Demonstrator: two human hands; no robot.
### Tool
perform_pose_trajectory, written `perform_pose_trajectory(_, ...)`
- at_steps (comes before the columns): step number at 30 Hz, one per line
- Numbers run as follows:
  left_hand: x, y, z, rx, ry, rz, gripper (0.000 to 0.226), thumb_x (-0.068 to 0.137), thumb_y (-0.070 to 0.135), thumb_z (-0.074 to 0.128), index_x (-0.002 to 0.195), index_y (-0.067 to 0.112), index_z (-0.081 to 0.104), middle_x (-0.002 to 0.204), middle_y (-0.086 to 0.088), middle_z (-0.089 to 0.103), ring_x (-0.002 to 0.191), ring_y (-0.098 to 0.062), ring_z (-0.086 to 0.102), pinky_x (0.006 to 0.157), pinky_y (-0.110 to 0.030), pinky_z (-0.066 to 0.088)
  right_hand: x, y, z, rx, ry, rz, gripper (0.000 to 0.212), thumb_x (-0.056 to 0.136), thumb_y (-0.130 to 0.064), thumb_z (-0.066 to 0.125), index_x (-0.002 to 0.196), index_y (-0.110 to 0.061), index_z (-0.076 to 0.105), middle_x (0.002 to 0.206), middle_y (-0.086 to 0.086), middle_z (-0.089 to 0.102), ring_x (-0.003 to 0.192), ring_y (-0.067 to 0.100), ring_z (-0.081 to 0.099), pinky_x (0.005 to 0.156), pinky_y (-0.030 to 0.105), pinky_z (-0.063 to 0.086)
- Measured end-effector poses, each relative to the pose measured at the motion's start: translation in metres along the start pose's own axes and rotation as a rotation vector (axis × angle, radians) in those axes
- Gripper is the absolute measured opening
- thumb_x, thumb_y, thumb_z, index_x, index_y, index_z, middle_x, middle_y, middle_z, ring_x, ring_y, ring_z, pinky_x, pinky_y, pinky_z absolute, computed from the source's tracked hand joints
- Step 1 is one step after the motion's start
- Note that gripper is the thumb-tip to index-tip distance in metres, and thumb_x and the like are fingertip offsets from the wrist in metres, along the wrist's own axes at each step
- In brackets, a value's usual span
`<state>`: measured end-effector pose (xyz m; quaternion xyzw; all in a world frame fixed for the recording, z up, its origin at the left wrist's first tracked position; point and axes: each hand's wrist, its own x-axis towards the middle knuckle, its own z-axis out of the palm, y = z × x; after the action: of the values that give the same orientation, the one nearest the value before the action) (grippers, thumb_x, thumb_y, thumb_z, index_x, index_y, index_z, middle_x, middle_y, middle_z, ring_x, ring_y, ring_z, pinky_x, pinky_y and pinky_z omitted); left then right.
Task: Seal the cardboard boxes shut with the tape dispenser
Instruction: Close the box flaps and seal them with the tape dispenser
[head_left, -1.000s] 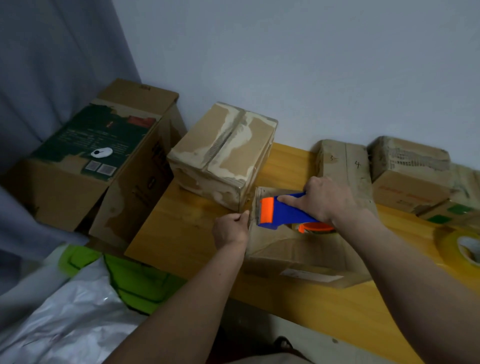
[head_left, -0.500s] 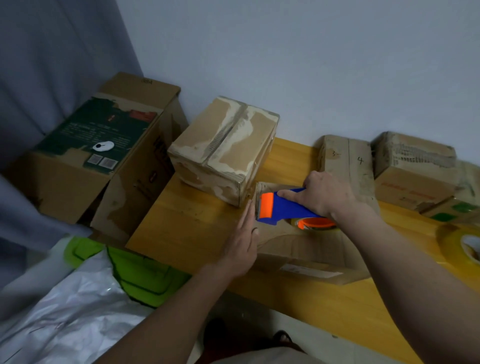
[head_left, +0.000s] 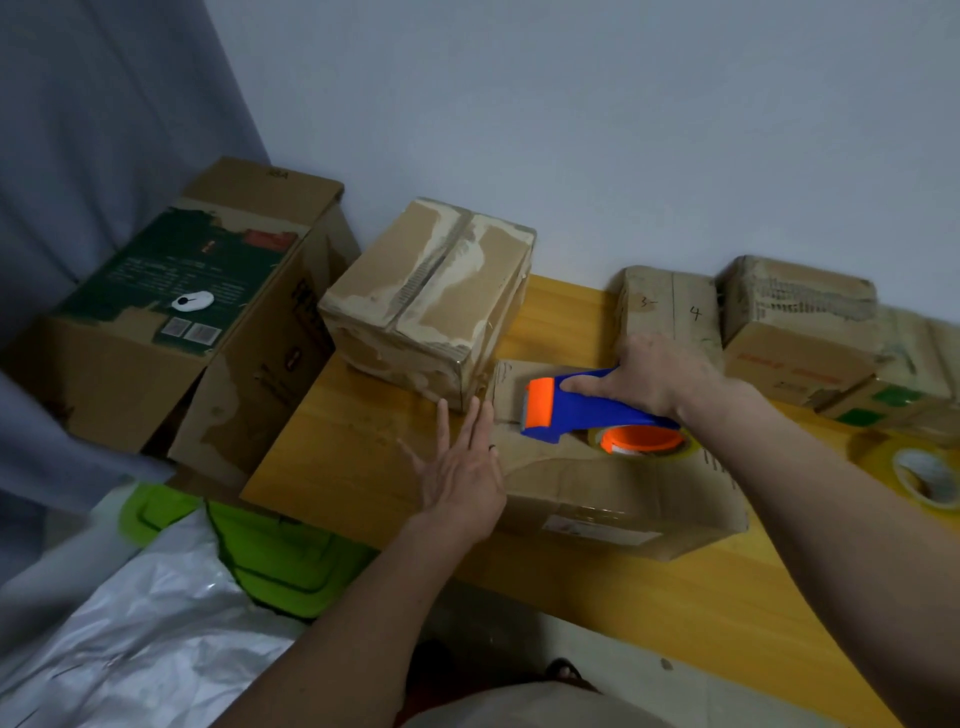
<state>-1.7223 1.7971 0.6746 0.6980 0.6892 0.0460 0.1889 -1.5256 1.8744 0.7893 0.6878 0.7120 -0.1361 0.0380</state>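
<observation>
Several worn brown cardboard boxes (head_left: 670, 306) crowding the wooden table's (head_left: 332, 452) back edge. Right hand (head_left: 649, 379) gripping blue-and-orange tape dispenser (head_left: 587, 410), resting on flat brown cardboard box (head_left: 613, 493) near front. Left hand (head_left: 462, 467) spread flat, fingers straight against that box's left side. Bare tabletop further left.

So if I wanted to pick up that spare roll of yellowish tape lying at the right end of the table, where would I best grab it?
Probably by its rim, from above. The tape roll lies flat on the wooden table with its open core facing up, so your fingers could hook into the hole while the thumb pinches the outer edge. Part of it runs out of view, so its far side cannot be judged.
</observation>
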Motion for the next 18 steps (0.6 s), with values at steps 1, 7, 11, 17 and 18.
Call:
perform_pose_trajectory(1,-0.001,0.001,-0.001,-0.01,-0.001,0.0,0.058,0.102,0.035,0.023,0.149,0.038,-0.011,0.158,0.015,-0.015,0.141,-0.019,-0.029,0.104,-0.063,-0.017,-0.002,0.006,-0.002,-0.001,0.0,0.014,0.071,0.063,-0.086,0.052,0.067,-0.015,0.055,0.061,0.002,0.057,0.058,0.017,0.056,0.049,0.027,0.035)
perform_pose_trajectory(7,0.005,0.016,-0.009,0.138,0.036,0.054,0.073,0.096,0.028,0.04,0.15,0.03,-0.01,0.158,0.002,-0.022,0.141,-0.022,-0.029,0.111,-0.057,-0.017,-0.007,0.013,0.005,-0.097,0.011,0.017,0.067,0.069,-0.084,0.049,0.066,-0.017,0.048,0.065,0.001,0.053,0.059,0.016,0.051,0.051,0.028,0.035)
perform_pose_trajectory(11,0.014,0.025,-0.009,0.181,-0.011,0.369,0.073,0.099,0.036,0.031,0.15,0.017,-0.017,0.159,-0.003,-0.021,0.143,-0.016,-0.025,0.119,-0.045,-0.009,-0.004,0.009,0.006,-0.147,-0.031,0.007,0.064,0.071,-0.082,0.049,0.068,-0.018,0.05,0.067,-0.001,0.054,0.06,0.014,0.049,0.051,0.028,0.032)
perform_pose_trajectory(17,0.019,0.023,-0.009,0.319,-0.188,0.351,0.126,0.066,0.095,0.016,0.148,0.009,-0.024,0.154,-0.009,-0.033,0.141,-0.021,-0.031,0.12,-0.045,-0.007,0.0,0.035,-0.008,0.169,-0.215,0.046,0.063,0.067,-0.074,0.064,0.078,-0.012,0.063,0.071,0.005,0.067,0.069,0.02,0.064,0.068,0.032,0.051)
perform_pose_trajectory(18,0.019,0.023,-0.01,0.333,-0.204,0.359,0.135,0.059,0.099,0.021,0.147,0.009,-0.025,0.153,-0.009,-0.034,0.14,-0.022,-0.033,0.119,-0.045,-0.008,0.0,0.037,-0.007,0.192,-0.203,0.04,0.064,0.065,-0.075,0.064,0.075,-0.012,0.063,0.07,0.005,0.067,0.068,0.02,0.064,0.067,0.032,0.051)
